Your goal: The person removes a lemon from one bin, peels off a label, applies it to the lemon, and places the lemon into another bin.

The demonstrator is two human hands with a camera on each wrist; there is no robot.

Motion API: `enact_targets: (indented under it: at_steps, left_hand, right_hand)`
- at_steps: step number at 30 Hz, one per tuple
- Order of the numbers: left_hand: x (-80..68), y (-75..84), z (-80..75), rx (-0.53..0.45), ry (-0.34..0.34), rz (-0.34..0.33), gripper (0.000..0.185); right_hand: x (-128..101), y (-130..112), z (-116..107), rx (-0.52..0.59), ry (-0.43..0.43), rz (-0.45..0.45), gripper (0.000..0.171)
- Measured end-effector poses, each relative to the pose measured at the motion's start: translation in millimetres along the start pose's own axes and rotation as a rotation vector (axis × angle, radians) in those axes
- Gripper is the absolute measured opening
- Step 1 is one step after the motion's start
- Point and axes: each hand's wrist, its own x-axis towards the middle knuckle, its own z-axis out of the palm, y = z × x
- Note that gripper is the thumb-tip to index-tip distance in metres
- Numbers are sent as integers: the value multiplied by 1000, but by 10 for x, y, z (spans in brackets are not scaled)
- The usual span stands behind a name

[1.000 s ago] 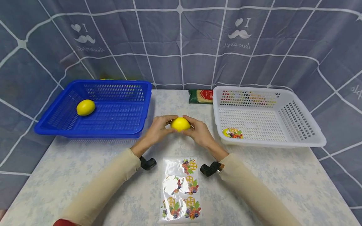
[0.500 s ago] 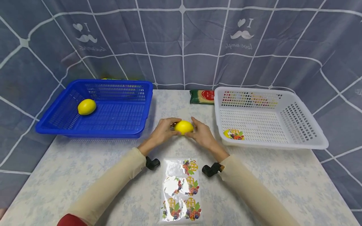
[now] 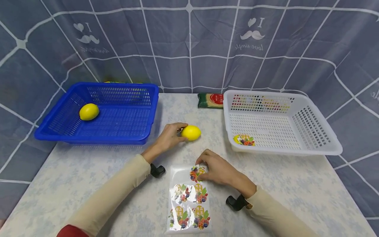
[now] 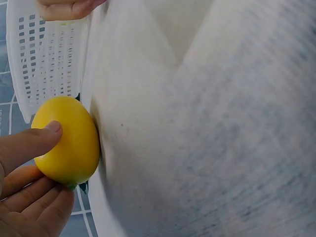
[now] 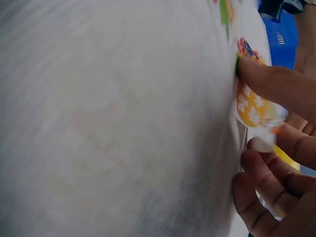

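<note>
A yellow lemon [image 3: 191, 132] lies on the table between the two baskets. My left hand [image 3: 179, 131] grips its left end; in the left wrist view the thumb [image 4: 34, 143] lies on top of the lemon [image 4: 69, 140] and the fingers curl beneath it. My right hand [image 3: 202, 169] is apart from the lemon, at the top of a clear sticker sheet [image 3: 189, 202]. Its fingertips pinch the top right fruit sticker [image 3: 197, 172]. In the blurred right wrist view the fingers [image 5: 276, 89] hold the orange sticker [image 5: 253, 108] at its edge.
A blue basket [image 3: 106, 140] at the left holds a second lemon [image 3: 89, 112]. A white basket [image 3: 284, 150] at the right has a fruit sticker [image 3: 244, 140] at its near left corner. A green and red packet [image 3: 211, 100] lies at the table's back.
My right hand has let go of the lemon and dropped back to the sticker sheet, pinching its top right sticker. The left hand stays on the lemon.
</note>
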Motion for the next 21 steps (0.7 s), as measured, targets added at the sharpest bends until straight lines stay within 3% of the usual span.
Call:
enact_targets:
  at_steps: [3,9,13,16,21]
  left_hand:
    - [-3,3,-19,2,-17,0,54]
    - [-128,104,-160,72,3,35,53]
    - [-326,426,-376,-44,-3,131,40]
    - [-477,749,-504,-140,-54,215,32]
    - [-641,1111,-529,-188,-137,296,23]
  right_hand:
    - [20,7,-12,95,25,8,28]
    - [17,-64,-204,344,6,28,27]
    - [-37,-167,-391,487,-7,55,32]
    - [-101,-261,-535,531,20,58,34]
    - [-178,-396,-704,550,92,43,36]
